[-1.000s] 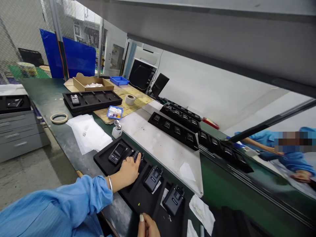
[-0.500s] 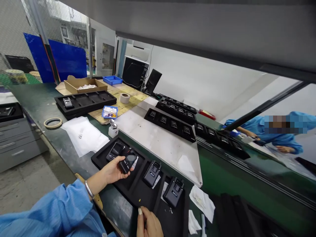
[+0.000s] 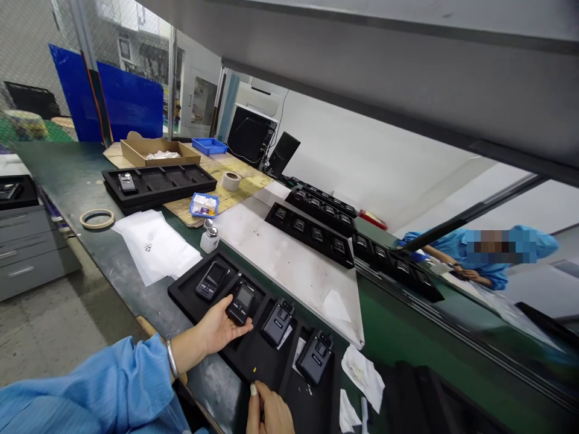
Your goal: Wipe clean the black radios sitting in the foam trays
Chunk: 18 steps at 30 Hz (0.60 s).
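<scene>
Handset (image 3: 242,302) in left hand (image 3: 219,328), clasping screen-up; with right hand (image 3: 273,411), pressing fingertips (image 3: 253,392) together, contents unclear; seemingly half done, leaving two back-up handsets (image 3: 277,323) at right

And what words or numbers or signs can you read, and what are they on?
No text is clear enough to quote.
Held device, in the left hand: pale marks below its screen, too small to read.
Next device to the right: pale lettering, too small and blurred.
Rightmost device in the tray: pale lettering, also unreadable.
White sheets: dark printed sign, too blurred.
</scene>
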Each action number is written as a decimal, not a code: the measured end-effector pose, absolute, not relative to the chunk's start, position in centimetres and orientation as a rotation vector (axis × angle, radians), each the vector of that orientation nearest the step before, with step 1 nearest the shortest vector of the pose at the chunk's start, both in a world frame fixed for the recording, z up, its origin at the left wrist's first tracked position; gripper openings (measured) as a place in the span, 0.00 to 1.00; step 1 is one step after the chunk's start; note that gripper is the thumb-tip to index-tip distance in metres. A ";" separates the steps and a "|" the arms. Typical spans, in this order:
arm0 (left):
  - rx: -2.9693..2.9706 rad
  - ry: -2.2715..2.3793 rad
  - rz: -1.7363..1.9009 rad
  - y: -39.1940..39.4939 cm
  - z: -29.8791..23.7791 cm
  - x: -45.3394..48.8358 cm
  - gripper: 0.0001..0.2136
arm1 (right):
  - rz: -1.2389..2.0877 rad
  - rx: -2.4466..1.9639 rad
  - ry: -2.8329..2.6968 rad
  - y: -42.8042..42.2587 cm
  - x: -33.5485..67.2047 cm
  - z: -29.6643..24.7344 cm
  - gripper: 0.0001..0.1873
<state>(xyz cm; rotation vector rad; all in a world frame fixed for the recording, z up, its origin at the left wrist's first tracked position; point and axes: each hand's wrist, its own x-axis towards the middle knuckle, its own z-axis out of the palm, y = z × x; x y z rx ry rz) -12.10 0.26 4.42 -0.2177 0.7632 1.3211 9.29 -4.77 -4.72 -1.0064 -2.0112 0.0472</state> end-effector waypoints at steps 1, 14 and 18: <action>-0.208 0.778 1.312 -0.2 4.7 -12.1 0.20 | 0.046 -1.002 -2.021 -4.7 9.3 -4.8 0.11; 1.273 1.590 1.153 -4.2 4.7 -12.2 0.25 | 0.101 -0.993 -2.053 -4.7 9.2 -3.5 0.08; 2.069 1.876 0.644 1.3 5.8 -8.2 0.34 | 0.052 -1.107 -2.040 -5.2 8.1 -2.0 0.11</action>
